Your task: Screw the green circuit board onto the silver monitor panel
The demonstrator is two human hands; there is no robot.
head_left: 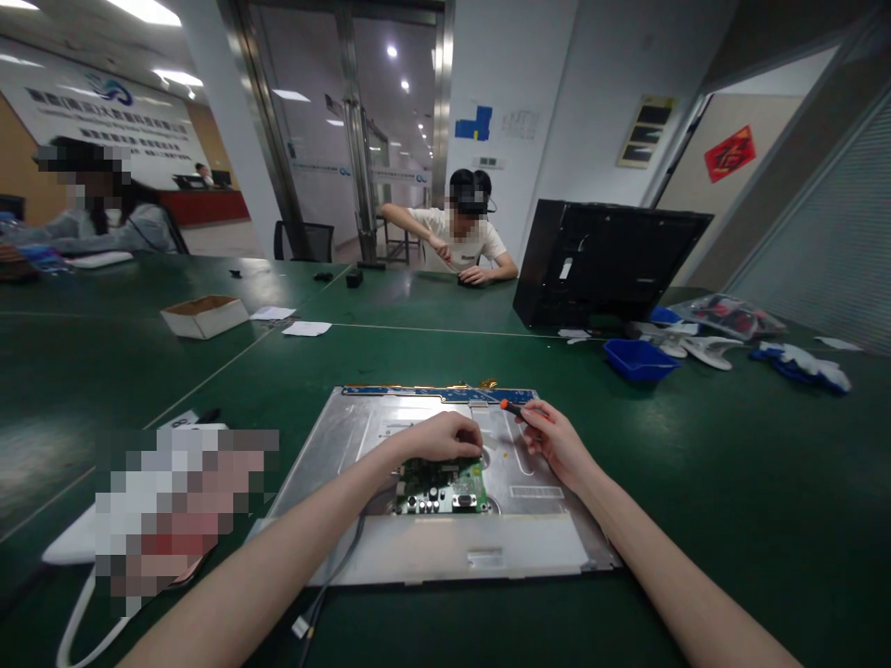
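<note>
A display panel (432, 543) lies metal back upward on the green table in front of me. On its middle sits a green circuit board (445, 492) with several connectors, and a blue strip board (396, 394) runs along its far edge. Over the green board's far right part, my left hand (449, 436) is closed with fingertips pinched downward; what they hold, if anything, is hidden. My right hand (553, 441) grips a screwdriver (513, 408) with an orange and black handle, above the panel's right side. Its shaft points left toward the blue strip.
Grey cables (348, 557) trail off the panel's near left. A blue tray (640, 360), black monitor housing (613, 264) and gloves (804, 365) stand or lie to the right. A cardboard box (205, 316) sits farther left. Two people (473, 232) work across the table and at left.
</note>
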